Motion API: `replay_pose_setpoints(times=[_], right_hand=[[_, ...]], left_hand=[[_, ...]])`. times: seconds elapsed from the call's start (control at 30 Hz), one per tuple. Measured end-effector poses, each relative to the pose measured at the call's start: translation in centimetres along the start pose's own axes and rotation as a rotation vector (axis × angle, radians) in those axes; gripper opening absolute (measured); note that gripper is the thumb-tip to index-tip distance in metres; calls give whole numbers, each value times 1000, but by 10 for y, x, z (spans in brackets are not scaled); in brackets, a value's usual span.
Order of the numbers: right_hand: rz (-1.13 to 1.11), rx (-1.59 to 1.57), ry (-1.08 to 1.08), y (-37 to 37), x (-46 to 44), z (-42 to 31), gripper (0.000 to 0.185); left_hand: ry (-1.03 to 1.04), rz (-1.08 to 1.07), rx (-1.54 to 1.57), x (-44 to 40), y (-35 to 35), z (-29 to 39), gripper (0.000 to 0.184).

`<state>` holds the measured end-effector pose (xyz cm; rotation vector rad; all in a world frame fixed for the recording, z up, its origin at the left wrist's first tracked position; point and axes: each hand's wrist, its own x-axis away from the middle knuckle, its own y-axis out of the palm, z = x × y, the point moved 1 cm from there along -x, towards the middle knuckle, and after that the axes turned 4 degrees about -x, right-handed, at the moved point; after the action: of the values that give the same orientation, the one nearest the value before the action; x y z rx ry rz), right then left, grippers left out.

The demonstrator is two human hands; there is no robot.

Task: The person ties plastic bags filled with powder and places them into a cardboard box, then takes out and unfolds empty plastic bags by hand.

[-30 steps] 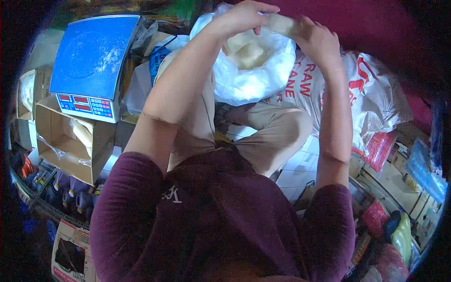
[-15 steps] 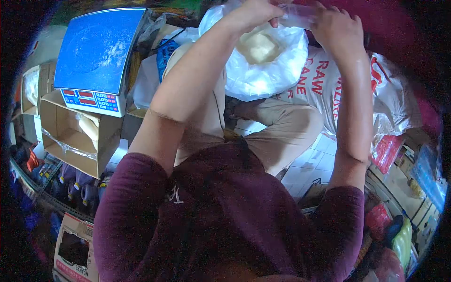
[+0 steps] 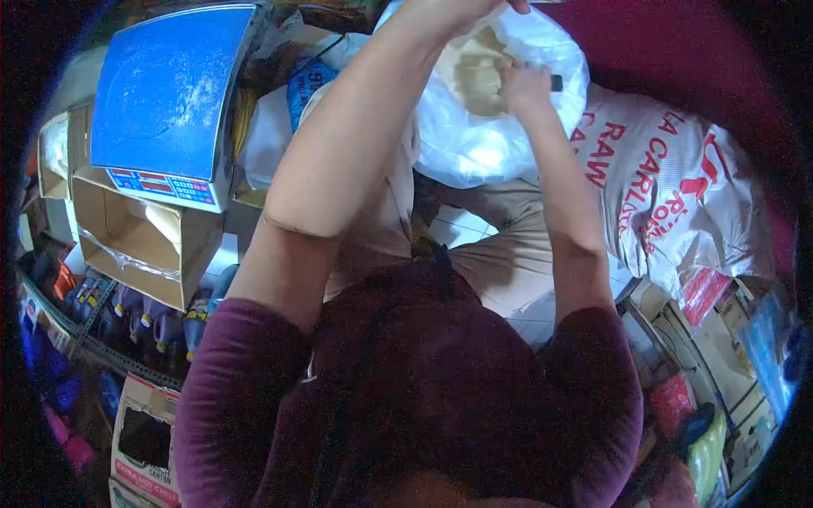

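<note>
A white plastic bag point(image 3: 474, 148) stands open in front of my crossed legs, with pale powder point(image 3: 470, 63) inside. My right hand point(image 3: 527, 85) reaches into its mouth, fingers closed. A short dark handle end point(image 3: 556, 83) sticks out beside that hand; it looks like part of a scoop, whose body I cannot make out clearly against the powder. My left hand point(image 3: 474, 10) is above the bag's far side, cut off by the top edge of the view. Its grip, and anything in it, is hidden.
A blue-topped digital scale point(image 3: 174, 89) stands at left above an open cardboard box point(image 3: 127, 229). A large printed sack point(image 3: 669, 178) lies at right. Purple bottles point(image 3: 161, 322) line a shelf at lower left, near another carton point(image 3: 144, 440). Red packets point(image 3: 705, 292) lie at right.
Both hands were together above the white bag, with clear plastic between them. My right hand has come away and down into the bag; my left has moved up, partly out of view.
</note>
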<state>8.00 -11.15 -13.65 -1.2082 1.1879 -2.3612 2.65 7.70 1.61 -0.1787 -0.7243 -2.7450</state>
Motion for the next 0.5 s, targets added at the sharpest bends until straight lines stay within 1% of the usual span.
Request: replay_pose_setpoints(times=[0.03, 0.07, 0.13, 0.17, 0.2, 0.27, 0.3, 0.33, 0.37, 0.4, 0.43, 0.5], right_hand=[[95, 81, -39, 7, -6, -8, 43], [93, 75, -48, 11, -18, -12, 43], [-181, -131, -77, 2, -30, -27, 40], [14, -390, -174, 3, -16, -32, 44], [12, -391, -178, 12, -23, -35, 44], [-28, -678, -213, 28, -36, -46, 47], [-91, -718, -210, 33, -38, -44, 50], [-93, -721, -210, 40, -36, -44, 50], [-131, -958, -193, 46, -34, -42, 50], [-168, -1192, -172, 52, -32, -37, 50], [-162, -1190, -167, 39, -20, -29, 50], [194, -1035, -206, 11, 8, -8, 51]], left_hand=[[69, -14, 9, -1, -1, -2, 53], [138, -28, 17, -2, -3, -4, 53], [117, -25, -21, -6, -3, -7, 52], [106, -30, -54, -8, -2, -7, 52], [104, -27, -55, -13, -3, -9, 52], [-28, -77, -134, -22, -7, -14, 51], [-31, -73, -136, -20, -7, -14, 51], [17, -45, -136, -18, -6, -13, 51], [69, -19, -137, -16, -4, -11, 50], [72, -23, -136, -16, -4, -11, 50], [87, -6, -113, -14, -3, -12, 50], [113, 5, -89, -12, -3, -13, 50]])
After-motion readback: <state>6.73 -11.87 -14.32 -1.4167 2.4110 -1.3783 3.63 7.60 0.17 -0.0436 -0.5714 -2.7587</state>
